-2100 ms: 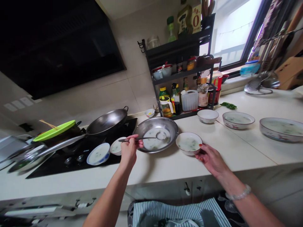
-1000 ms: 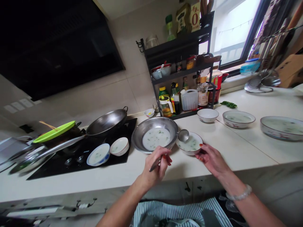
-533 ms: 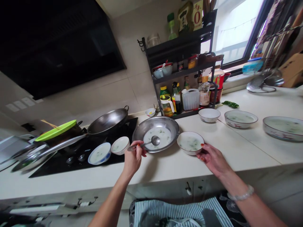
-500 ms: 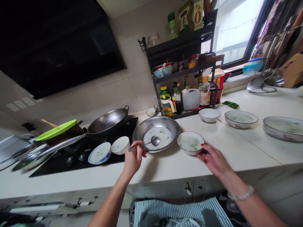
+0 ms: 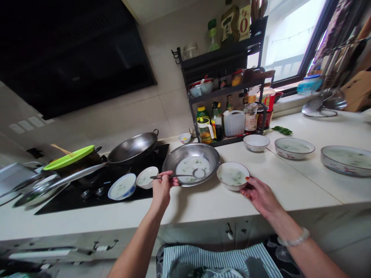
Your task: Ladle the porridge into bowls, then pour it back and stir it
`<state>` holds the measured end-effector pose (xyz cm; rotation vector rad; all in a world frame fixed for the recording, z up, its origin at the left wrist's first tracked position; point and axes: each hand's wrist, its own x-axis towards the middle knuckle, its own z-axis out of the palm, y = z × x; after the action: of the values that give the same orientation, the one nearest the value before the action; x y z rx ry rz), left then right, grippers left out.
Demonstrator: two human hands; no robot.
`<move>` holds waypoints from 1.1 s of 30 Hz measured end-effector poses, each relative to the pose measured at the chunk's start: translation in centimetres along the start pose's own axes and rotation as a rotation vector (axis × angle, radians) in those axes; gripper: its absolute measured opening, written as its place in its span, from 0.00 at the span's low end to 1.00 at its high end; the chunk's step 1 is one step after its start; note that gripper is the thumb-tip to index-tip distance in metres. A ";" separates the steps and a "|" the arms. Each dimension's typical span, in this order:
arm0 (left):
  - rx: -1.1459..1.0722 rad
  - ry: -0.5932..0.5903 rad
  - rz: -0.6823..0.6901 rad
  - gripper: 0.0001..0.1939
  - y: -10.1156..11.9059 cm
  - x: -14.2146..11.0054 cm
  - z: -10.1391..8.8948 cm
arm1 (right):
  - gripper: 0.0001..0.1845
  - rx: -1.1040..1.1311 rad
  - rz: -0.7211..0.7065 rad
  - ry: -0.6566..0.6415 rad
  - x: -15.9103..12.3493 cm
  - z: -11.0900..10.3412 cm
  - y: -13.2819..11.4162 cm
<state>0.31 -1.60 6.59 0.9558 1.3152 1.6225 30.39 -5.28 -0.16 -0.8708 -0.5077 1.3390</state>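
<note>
Seen from the head camera, a person at a kitchen counter point(image 5: 199, 210) grips a ladle point(image 5: 198, 173) by its dark handle in the left hand point(image 5: 162, 187), the fingers closed narrowly around it. The ladle's head lies over a wide steel basin point(image 5: 171, 160) of milky liquid flecked with green; whether it dips below the surface is hard to tell.

Just to the basin's right, a red-rimmed bowl point(image 5: 230, 187) of similar liquid sits on the counter. The right hand point(image 5: 261, 195) holds it at its near right side, thumb at the rim and fingers curled against the wall, a pale bracelet point(image 5: 295, 238) circling the wrist.

On the left, a blue-and-white bowl point(image 5: 128, 192) and a smaller bowl point(image 5: 147, 186), both holding the same pale liquid, rest on the black stovetop point(image 5: 72, 206), in front of a wok point(image 5: 131, 150). On the right, a white bowl point(image 5: 256, 148), a patterned bowl point(image 5: 292, 155) and a large shallow dish point(image 5: 342, 168) line the counter, a green leafy sprig point(image 5: 282, 130) lying behind them. A dark metal rack point(image 5: 217, 92) of bottles and jars stands against the wall beside a window point(image 5: 292, 42).
</note>
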 end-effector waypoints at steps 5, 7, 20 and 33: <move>-0.005 0.013 0.039 0.14 0.2 0.5 -0.3 | 0.16 0.005 -0.006 0.005 -0.1 -0.1 0.0; -0.006 0.014 0.046 0.13 0.2 0.6 -0.4 | 0.16 0.002 -0.007 0.005 -0.1 -0.1 0.0; -0.003 0.005 0.029 0.12 0.8 0.4 0.0 | 0.15 -0.019 -0.009 -0.006 -0.3 0.3 -0.3; -0.014 0.012 0.049 0.13 1.2 0.5 -0.2 | 0.15 -0.005 -0.006 0.003 -0.1 0.1 -0.1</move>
<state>-0.20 -1.31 7.79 0.9789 1.2962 1.6747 30.37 -5.37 0.00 -0.8743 -0.5117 1.3313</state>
